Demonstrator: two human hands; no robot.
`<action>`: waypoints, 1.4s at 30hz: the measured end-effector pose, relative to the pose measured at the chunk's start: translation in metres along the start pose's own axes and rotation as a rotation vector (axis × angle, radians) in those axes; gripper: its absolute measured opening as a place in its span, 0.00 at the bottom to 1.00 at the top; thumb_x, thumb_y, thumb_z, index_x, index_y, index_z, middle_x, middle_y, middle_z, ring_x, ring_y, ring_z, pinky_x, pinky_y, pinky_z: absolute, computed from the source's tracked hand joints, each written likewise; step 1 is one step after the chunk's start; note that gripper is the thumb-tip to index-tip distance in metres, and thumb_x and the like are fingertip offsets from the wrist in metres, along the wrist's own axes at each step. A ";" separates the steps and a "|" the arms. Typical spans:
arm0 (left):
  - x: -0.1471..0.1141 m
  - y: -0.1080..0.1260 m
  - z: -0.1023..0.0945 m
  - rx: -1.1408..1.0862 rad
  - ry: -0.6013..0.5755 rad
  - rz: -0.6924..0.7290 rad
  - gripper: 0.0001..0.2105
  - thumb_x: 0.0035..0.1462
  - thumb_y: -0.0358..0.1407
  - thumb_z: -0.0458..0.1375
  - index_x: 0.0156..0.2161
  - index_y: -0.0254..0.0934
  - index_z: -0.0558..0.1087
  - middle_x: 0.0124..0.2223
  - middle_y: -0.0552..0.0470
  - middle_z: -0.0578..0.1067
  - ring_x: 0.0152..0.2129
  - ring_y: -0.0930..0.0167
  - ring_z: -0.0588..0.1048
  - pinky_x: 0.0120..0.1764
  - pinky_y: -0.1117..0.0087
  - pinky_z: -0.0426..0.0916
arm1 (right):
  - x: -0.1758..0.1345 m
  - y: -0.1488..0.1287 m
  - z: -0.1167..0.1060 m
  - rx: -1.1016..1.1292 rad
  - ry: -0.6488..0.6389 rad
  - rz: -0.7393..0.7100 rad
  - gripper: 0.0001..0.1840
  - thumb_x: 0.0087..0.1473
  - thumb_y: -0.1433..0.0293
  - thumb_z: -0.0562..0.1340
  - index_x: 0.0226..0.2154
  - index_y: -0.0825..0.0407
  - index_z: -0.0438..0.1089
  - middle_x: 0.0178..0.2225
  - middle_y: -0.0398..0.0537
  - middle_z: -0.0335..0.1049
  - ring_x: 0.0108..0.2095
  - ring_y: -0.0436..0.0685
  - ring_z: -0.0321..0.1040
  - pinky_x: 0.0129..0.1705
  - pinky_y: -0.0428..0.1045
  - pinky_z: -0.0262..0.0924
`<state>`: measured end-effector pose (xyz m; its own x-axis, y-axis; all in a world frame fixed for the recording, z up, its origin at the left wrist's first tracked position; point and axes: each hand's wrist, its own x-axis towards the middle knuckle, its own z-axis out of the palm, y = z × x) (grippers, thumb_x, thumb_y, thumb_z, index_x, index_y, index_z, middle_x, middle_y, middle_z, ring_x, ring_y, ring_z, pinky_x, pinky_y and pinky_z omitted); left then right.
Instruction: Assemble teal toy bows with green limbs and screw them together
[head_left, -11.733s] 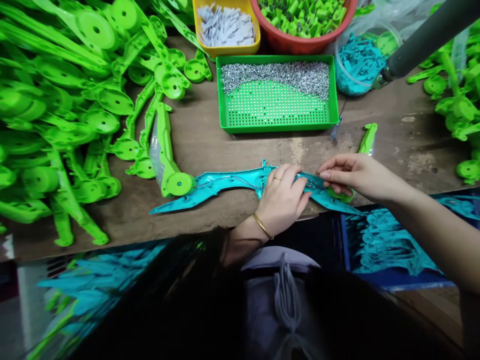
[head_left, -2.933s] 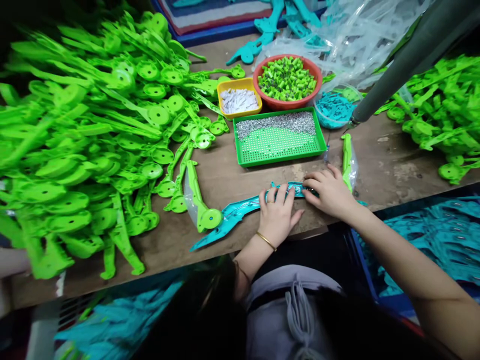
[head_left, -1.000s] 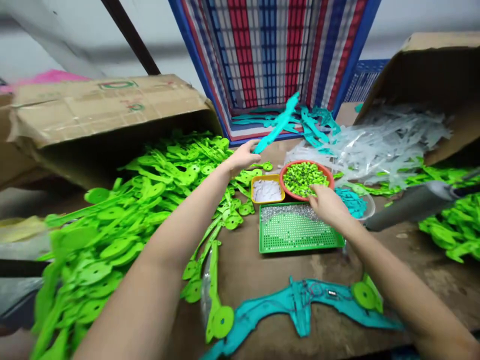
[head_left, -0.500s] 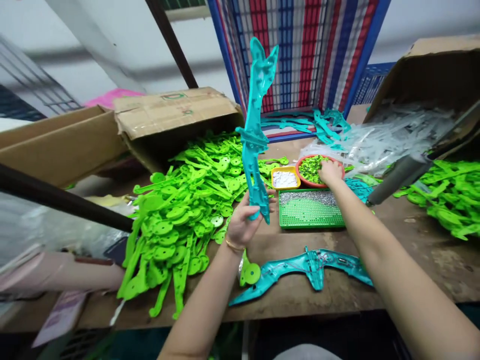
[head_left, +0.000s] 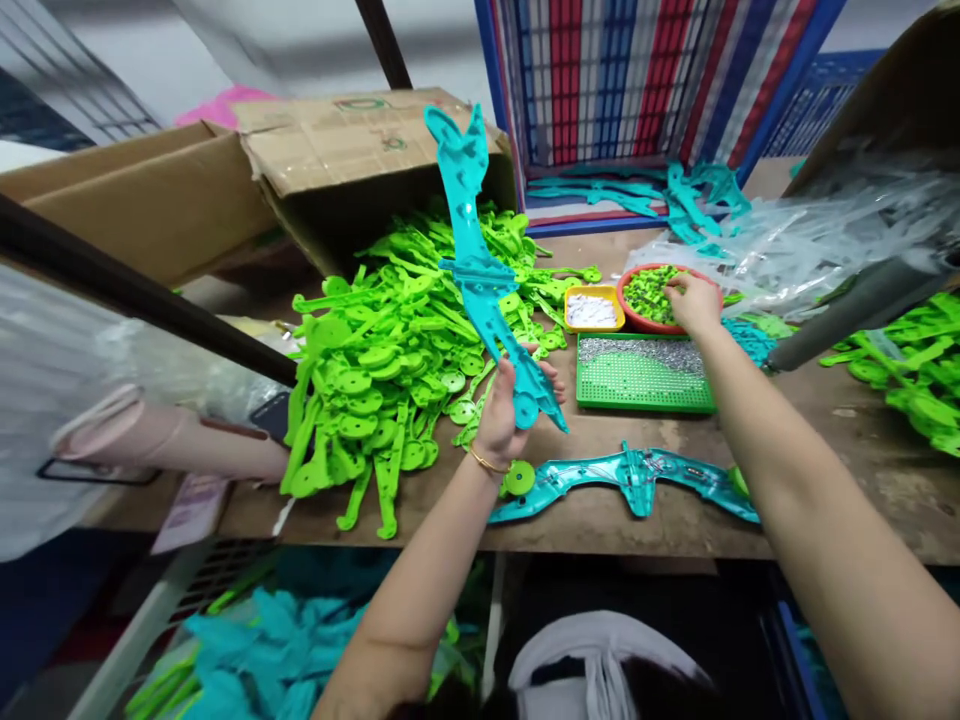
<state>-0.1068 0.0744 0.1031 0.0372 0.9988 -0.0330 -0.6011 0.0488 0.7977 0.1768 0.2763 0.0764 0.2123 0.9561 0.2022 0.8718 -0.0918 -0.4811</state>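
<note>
My left hand point(head_left: 510, 405) grips the lower end of a teal plastic bow-shaped shell point(head_left: 474, 245), which is raised upright and tilted left above the bench. My right hand point(head_left: 694, 303) is at a red bowl point(head_left: 637, 322), its fingers pinched together over small green plastic pieces point(head_left: 649, 290). What sits between those fingertips is too small to make out. A second teal bow-shaped shell point(head_left: 637, 482) lies flat near the front edge, with thin wires inside it. Its left end lies next to a round green part point(head_left: 519, 478).
A yellow tray point(head_left: 594, 290) of small white items adjoins the bowl. Before them lies a green perforated tray point(head_left: 645, 400) with small metal bits. Green plastic parts point(head_left: 375, 370) heap up left, spilling from a cardboard box point(head_left: 360, 140). A grey pole point(head_left: 847, 310) slants in from the right.
The raised teal shell has tipped further left. My right hand stays at the red bowl, its fingers now pinched nearer the middle. The view has tilted down, showing more below the bench.
</note>
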 end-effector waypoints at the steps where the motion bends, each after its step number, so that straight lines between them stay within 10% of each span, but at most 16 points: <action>1: 0.000 -0.001 0.001 -0.002 0.005 0.005 0.26 0.47 0.57 0.63 0.45 0.41 0.70 0.34 0.54 0.77 0.30 0.68 0.78 0.35 0.64 0.76 | 0.000 0.002 -0.001 0.034 0.007 -0.020 0.16 0.55 0.66 0.58 0.45 0.54 0.74 0.47 0.55 0.74 0.49 0.61 0.68 0.54 0.55 0.58; 11: -0.006 -0.002 0.002 -0.001 -0.016 0.026 0.30 0.49 0.54 0.63 0.54 0.44 0.68 0.36 0.52 0.78 0.31 0.66 0.79 0.36 0.62 0.76 | 0.001 -0.008 -0.022 0.207 0.065 0.048 0.12 0.51 0.76 0.58 0.37 0.61 0.74 0.36 0.57 0.74 0.40 0.61 0.72 0.48 0.58 0.64; 14: -0.003 -0.005 0.003 -0.014 -0.012 0.058 0.29 0.54 0.57 0.57 0.58 0.48 0.66 0.36 0.52 0.78 0.31 0.66 0.79 0.35 0.62 0.76 | -0.055 -0.043 -0.029 0.472 0.022 -0.071 0.13 0.55 0.75 0.55 0.42 0.56 0.71 0.36 0.51 0.73 0.34 0.53 0.72 0.39 0.52 0.67; 18: 0.000 -0.014 0.007 0.013 0.028 0.128 0.24 0.60 0.55 0.52 0.56 0.47 0.68 0.36 0.52 0.79 0.33 0.67 0.79 0.36 0.65 0.74 | -0.156 -0.089 -0.032 0.714 -0.383 -0.381 0.10 0.56 0.63 0.60 0.37 0.52 0.72 0.28 0.45 0.71 0.26 0.50 0.67 0.30 0.49 0.65; 21: 0.000 -0.020 0.011 0.078 0.073 0.200 0.23 0.62 0.53 0.49 0.56 0.45 0.69 0.37 0.50 0.79 0.38 0.66 0.78 0.39 0.67 0.73 | -0.197 -0.101 -0.029 0.799 -0.513 -0.350 0.11 0.56 0.62 0.60 0.38 0.52 0.70 0.26 0.42 0.70 0.25 0.49 0.66 0.29 0.49 0.63; 42: -0.012 -0.031 0.028 0.018 0.003 0.177 0.30 0.52 0.59 0.58 0.56 0.46 0.67 0.44 0.49 0.78 0.45 0.62 0.76 0.37 0.66 0.73 | -0.208 -0.097 -0.017 1.010 -0.425 -0.057 0.21 0.53 0.47 0.58 0.31 0.47 0.68 0.29 0.43 0.68 0.29 0.50 0.65 0.31 0.48 0.64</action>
<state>-0.0659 0.0606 0.0957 -0.0706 0.9917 0.1075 -0.5834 -0.1284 0.8020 0.0557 0.0817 0.0956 -0.1554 0.9874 0.0288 0.0711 0.0402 -0.9967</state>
